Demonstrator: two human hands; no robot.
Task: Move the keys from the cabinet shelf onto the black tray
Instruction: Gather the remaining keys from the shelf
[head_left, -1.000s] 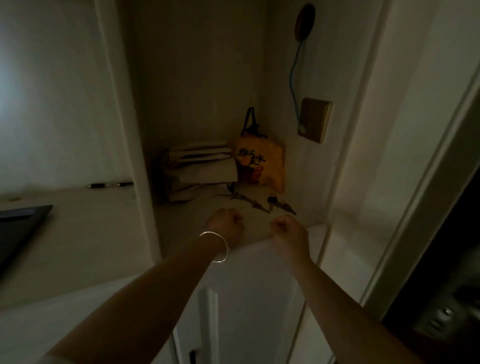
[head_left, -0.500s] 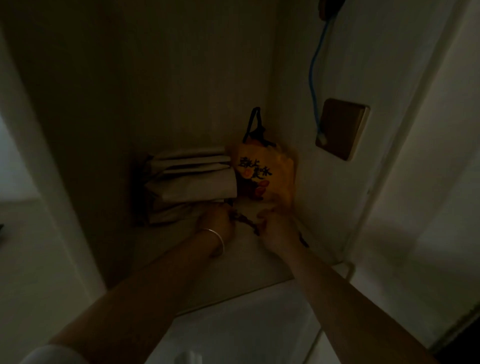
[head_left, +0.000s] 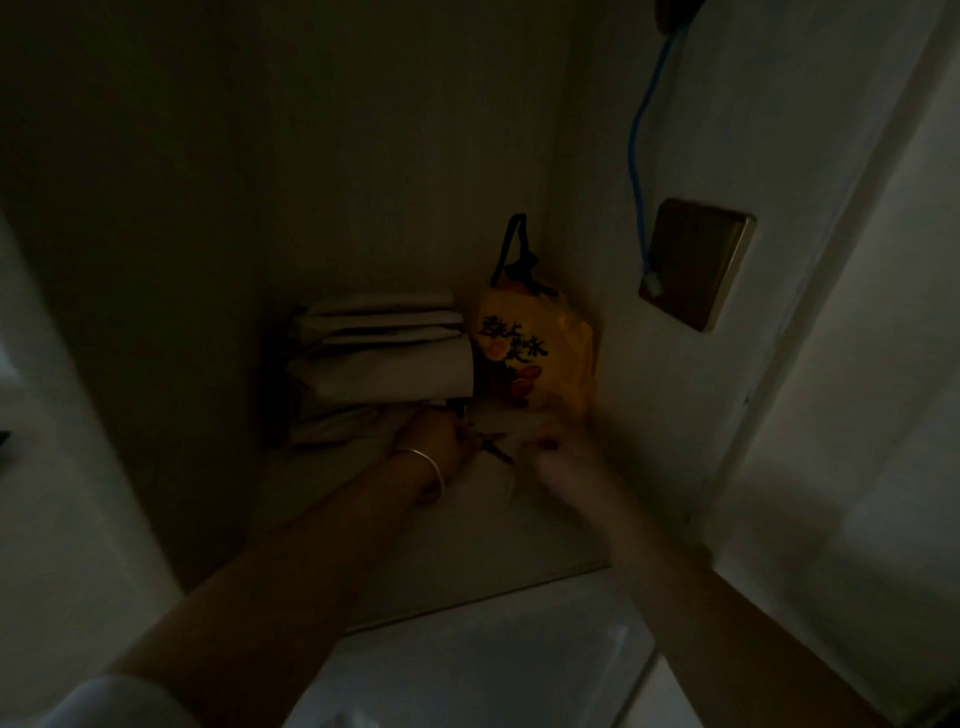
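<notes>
Deep on the cabinet shelf (head_left: 415, 540), at frame centre, keys (head_left: 493, 448) are lying between left hand (head_left: 434, 441) and right hand (head_left: 558, 454), touching both; grips cannot be told.

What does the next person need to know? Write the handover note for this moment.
Left hand: on the cabinet shelf at the keys; grip cannot be confirmed in the dark.
Right hand: blurred, beside the keys in front of the yellow bag; grip unclear.
Keys: on the shelf between both hands.
Done: hands are at the keys.
Left: lift the keys and carry them to the black tray, which is out of view.
</notes>
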